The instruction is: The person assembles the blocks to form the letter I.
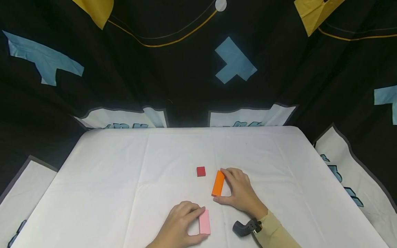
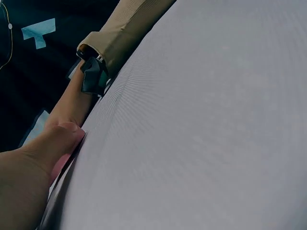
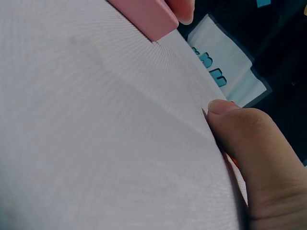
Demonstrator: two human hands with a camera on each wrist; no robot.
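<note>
Your left hand [image 1: 180, 223] pinched the pink block [image 1: 204, 222], your right hand [image 1: 241, 191] the orange block [image 1: 218, 183]; likely grasping step, next move probably called for steady pinches.

Left hand [image 2: 24, 187] was at the tabletop's slanting left edge, thumb against a pink block [image 2: 60, 166], block mostly hidden. Right hand [image 2: 70, 105] showed just behind, fingers out of sight. Dark strap [image 2: 94, 76] at its wrist, tan sleeve [image 2: 127, 28] running up along the same edge. Pale tabletop [image 2: 192, 120] filled most of the view. Past the edge: dark curtain [image 2: 29, 79], light blue patch [image 2: 39, 32], white dot [image 2: 10, 26] on a thin yellow line [image 2: 11, 45].
</note>
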